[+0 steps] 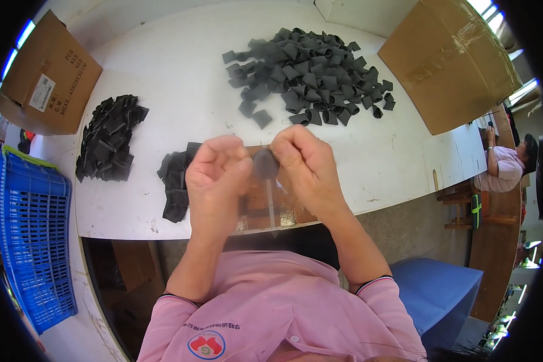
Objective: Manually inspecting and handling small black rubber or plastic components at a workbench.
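Note:
Between my two hands, over the front of the white table, is a small dark grey fabric piece, rounded and slightly blurred. My right hand pinches its right edge between thumb and fingers. At the other edge my left hand has its fingers curled and the thumb tip against the piece. Beneath them lies a brown, shiny board with a pale strip down it. A small stack of flat black pieces sits beside my left wrist, partly covered by that hand.
A big heap of dark grey fabric loops spreads across the far table. At left is a pile of flat black pieces. Cardboard boxes stand at both sides. A blue crate is far left; another person sits far right.

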`<action>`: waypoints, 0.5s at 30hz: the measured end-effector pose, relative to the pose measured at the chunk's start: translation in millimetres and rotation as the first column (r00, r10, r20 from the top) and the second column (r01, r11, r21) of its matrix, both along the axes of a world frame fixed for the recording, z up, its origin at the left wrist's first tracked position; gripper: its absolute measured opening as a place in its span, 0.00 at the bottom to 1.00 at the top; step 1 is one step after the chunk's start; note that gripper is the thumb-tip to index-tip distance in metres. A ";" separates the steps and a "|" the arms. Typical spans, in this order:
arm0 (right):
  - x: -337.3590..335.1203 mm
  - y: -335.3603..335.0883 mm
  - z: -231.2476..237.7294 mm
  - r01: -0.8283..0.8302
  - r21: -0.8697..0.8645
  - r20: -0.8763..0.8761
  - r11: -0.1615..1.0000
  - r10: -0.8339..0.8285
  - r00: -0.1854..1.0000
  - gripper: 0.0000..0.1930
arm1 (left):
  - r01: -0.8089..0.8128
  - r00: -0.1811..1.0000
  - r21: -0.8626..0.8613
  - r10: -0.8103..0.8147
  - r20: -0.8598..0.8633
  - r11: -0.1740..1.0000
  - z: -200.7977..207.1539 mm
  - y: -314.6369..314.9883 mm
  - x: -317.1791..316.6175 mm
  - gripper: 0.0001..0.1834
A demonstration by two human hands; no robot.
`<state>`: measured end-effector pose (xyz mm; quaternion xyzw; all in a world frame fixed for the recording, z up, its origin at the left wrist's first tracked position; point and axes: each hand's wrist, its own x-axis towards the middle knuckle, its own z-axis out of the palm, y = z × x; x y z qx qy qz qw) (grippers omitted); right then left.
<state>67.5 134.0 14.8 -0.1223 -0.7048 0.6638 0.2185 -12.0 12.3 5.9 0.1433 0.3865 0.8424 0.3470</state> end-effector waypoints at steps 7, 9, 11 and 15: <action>14.2 -17.0 -1.0 0.351 0.623 -0.346 0.699 -0.156 0.925 0.20 | -0.234 0.481 -0.031 0.089 -0.872 0.972 14.9 5.0 -9.7 0.14; 12.9 -21.9 0.3 0.361 0.591 -0.336 0.721 -0.187 0.923 0.19 | -0.196 0.612 -0.045 0.086 -0.786 0.980 11.0 5.3 -6.9 0.13; 10.0 -22.3 2.2 0.369 0.571 -0.359 0.733 -0.181 0.915 0.18 | -0.190 0.648 0.010 0.132 -0.750 0.982 6.8 5.9 -7.2 0.10; 3.9 -23.9 11.1 0.401 0.566 -0.366 0.720 -0.217 0.905 0.12 | -0.028 0.978 0.244 0.077 -0.193 0.969 4.3 0.9 -8.4 0.03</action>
